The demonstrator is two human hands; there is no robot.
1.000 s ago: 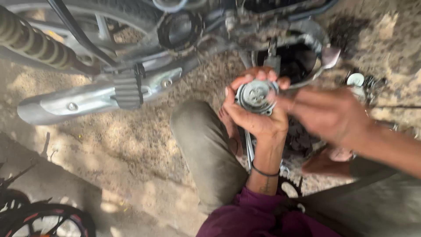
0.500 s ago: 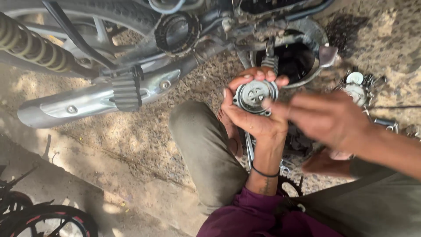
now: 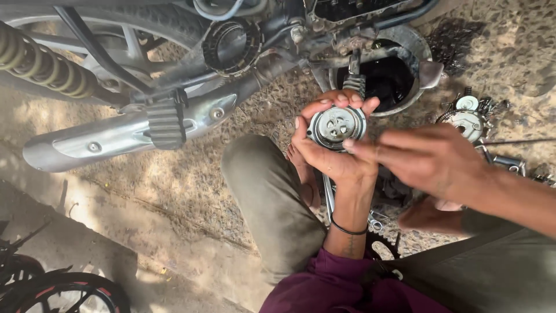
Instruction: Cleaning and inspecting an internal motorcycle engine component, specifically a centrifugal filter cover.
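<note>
Left hand [image 3: 333, 153] cups round metal disc [image 3: 336, 127], fingers [image 3: 324, 104] curled over rim, grasping it. Right hand [image 3: 425, 159] fingers loosely extended, empty, tips touching disc edge. Disc held above knee, below oil pan [image 3: 385, 75].

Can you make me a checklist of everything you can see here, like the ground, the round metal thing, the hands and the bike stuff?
Surface: gravelly ground, sunlit and dusty.
Job's things: round metal disc part, face up.
Clutter: more metal parts on the ground at right; a spanner partly hidden under the wrist.
Grips: left hand cups the disc part from below; right hand has fingertips at its edge, blurred.
Cables: a thin rod or wire at right.
Surroundings: motorcycle with silver exhaust, footpeg, coil spring, open engine case; another wheel at bottom left.
</note>
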